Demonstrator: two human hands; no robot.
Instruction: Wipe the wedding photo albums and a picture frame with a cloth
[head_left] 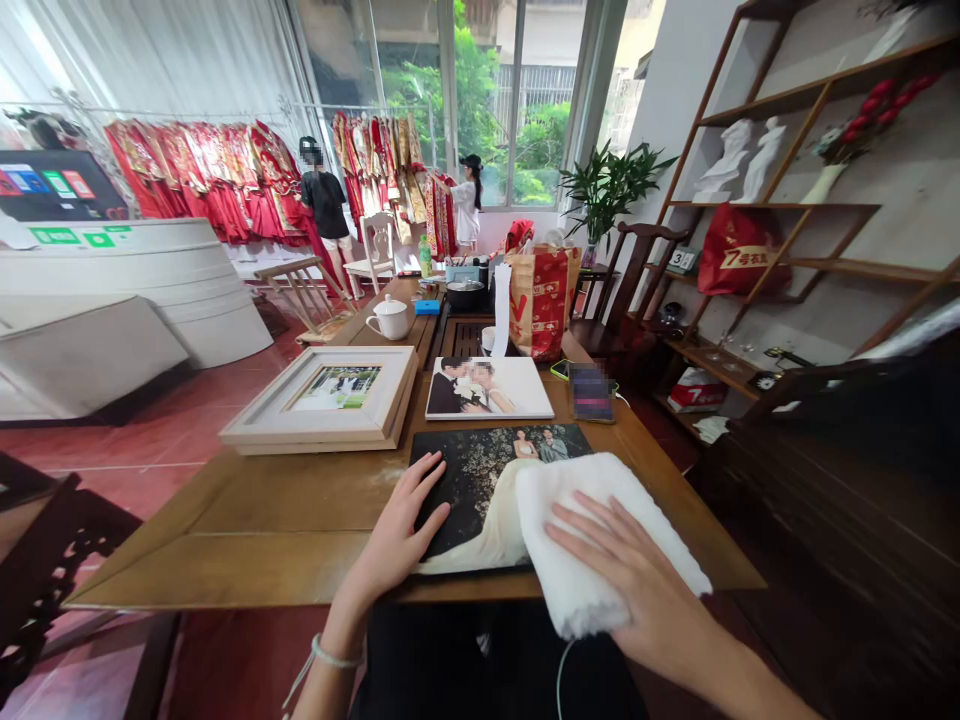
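Observation:
A dark photo panel (469,480) lies flat on the wooden table in front of me, printed with a couple and a long pale gown. On its left edge rests my left hand (401,530), open and palm down with fingers apart. My right hand (611,560) is closed on a folded white cloth (574,490), pressing it over the panel's right part, fingers extended along the top. The thumb is hidden. The cloth covers the panel's lower right corner and hangs past the table's front edge.
Behind the panel lie a white-edged wedding photo (517,385) and stacked pale frames (259,410). A phone (591,392), a paper bag (544,305) and a lidded white cup (390,318) stand on the table (300,530). Two people are near red garments (202,180) at the back.

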